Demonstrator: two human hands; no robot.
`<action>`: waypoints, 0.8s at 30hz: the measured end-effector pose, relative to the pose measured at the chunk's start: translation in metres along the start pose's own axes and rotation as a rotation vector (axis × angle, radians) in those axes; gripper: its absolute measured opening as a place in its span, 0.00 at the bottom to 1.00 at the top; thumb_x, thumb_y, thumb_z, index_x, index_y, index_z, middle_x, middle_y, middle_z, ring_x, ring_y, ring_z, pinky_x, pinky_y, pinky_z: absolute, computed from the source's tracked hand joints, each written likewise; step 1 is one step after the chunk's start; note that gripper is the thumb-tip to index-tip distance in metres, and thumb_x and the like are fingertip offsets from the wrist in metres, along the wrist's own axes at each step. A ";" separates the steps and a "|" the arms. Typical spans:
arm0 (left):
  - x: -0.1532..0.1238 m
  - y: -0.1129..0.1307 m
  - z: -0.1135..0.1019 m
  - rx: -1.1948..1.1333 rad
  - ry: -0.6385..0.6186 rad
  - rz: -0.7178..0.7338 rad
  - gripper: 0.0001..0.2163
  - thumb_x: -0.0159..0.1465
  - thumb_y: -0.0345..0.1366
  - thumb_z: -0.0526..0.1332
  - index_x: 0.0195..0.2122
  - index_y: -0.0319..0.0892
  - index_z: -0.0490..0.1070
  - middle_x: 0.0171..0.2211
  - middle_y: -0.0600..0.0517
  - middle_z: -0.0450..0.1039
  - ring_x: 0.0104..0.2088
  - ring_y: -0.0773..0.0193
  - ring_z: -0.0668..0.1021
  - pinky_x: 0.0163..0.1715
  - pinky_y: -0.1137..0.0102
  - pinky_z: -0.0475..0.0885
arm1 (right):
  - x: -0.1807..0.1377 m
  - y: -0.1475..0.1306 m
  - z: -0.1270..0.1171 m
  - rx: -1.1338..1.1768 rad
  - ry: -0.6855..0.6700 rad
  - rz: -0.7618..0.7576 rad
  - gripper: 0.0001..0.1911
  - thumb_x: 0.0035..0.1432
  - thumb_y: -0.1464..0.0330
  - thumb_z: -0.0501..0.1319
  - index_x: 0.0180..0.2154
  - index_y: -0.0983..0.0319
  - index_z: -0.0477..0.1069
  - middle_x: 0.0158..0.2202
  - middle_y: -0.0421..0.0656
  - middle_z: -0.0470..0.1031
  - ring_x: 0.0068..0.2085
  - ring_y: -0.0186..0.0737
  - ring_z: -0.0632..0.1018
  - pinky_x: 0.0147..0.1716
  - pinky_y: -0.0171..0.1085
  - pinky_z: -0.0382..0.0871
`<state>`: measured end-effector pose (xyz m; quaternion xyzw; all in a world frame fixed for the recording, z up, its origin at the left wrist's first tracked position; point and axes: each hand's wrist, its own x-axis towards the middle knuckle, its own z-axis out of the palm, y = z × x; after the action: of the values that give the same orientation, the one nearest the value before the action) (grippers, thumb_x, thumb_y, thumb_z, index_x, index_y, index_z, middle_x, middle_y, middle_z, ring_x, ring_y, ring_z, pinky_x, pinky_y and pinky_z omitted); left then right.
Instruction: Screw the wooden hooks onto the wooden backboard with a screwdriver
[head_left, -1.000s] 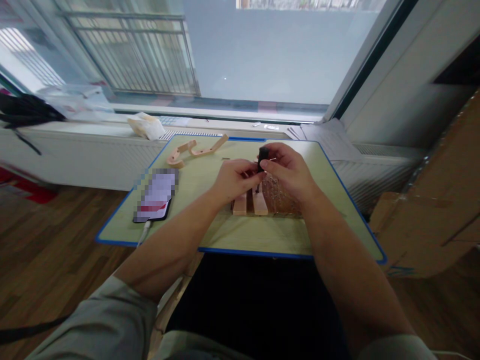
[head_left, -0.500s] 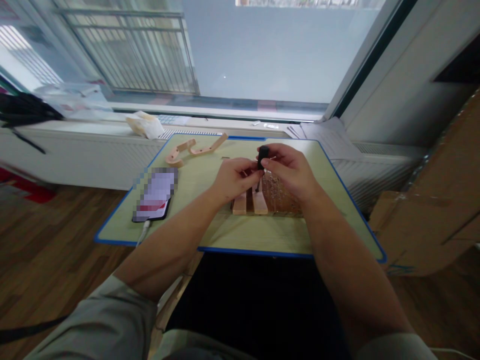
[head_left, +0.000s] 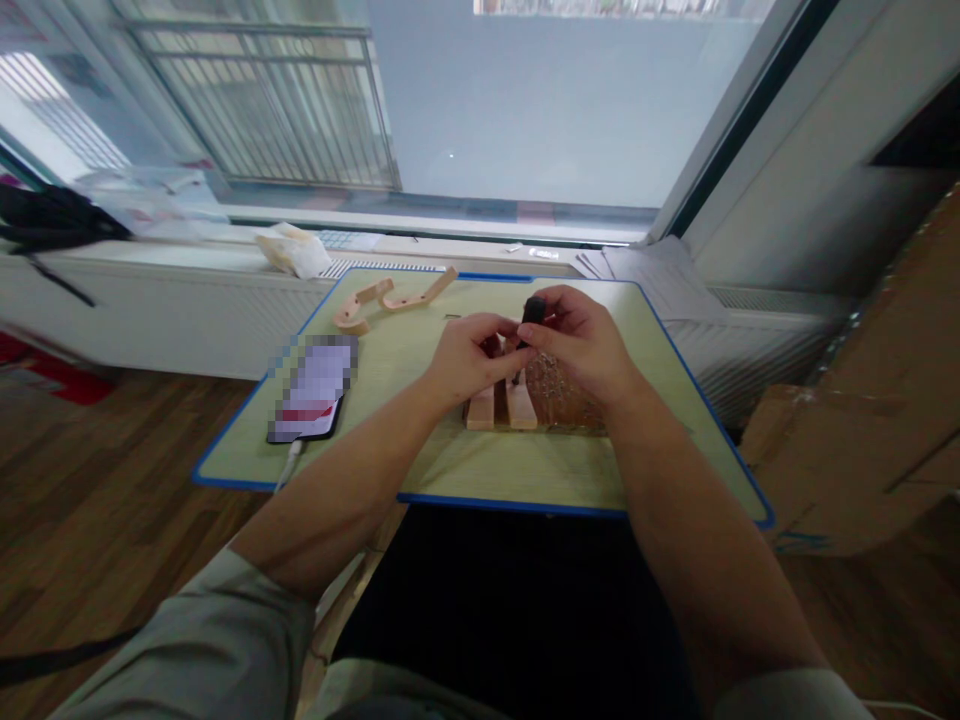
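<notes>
My right hand grips the black handle of a screwdriver between thumb and fingers. The screwdriver leans, its top to the right, and its dark shaft points down at a pale wooden piece. Across from it, my left hand has thumb and forefinger pinched around the screwdriver just below the handle; the fingers partly hide this spot. A second pale wooden strip lies left of the first. Beneath my right hand is a brown block under shiny clear wrap, partly covered; small details on it are blurred.
A curved wooden part with holes lies at the far left of the blue-edged table. A phone with a white cable rests on the left. Beyond stand a radiator and window; a cardboard box is at right.
The screwdriver's handle has tilted further to the right and sunk slightly with my right hand's fingers. My left hand stays pinched in nearly the same place.
</notes>
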<state>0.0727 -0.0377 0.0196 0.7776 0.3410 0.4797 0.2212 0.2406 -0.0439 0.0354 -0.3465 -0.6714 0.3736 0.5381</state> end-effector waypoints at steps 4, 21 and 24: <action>0.002 -0.002 0.001 -0.017 -0.003 0.044 0.09 0.55 0.41 0.66 0.26 0.40 0.74 0.21 0.55 0.70 0.23 0.71 0.68 0.25 0.74 0.64 | -0.002 -0.003 0.000 0.048 -0.045 0.017 0.16 0.49 0.61 0.67 0.42 0.55 0.75 0.38 0.39 0.77 0.39 0.37 0.75 0.42 0.41 0.70; 0.011 -0.015 -0.004 -0.175 -0.197 -0.031 0.14 0.56 0.46 0.63 0.32 0.39 0.78 0.26 0.52 0.76 0.28 0.65 0.74 0.31 0.71 0.68 | -0.015 -0.010 0.015 -0.117 0.108 0.053 0.16 0.52 0.62 0.63 0.43 0.59 0.76 0.45 0.43 0.79 0.47 0.42 0.76 0.52 0.45 0.67; 0.009 -0.013 -0.001 -0.159 -0.170 -0.036 0.14 0.57 0.46 0.63 0.30 0.38 0.78 0.23 0.54 0.74 0.25 0.68 0.72 0.28 0.73 0.66 | -0.012 -0.009 0.007 -0.063 0.116 0.043 0.17 0.50 0.64 0.64 0.44 0.57 0.77 0.46 0.41 0.79 0.49 0.42 0.76 0.55 0.46 0.65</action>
<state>0.0709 -0.0222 0.0171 0.7893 0.2960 0.4332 0.3189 0.2358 -0.0593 0.0368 -0.3987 -0.6430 0.3431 0.5567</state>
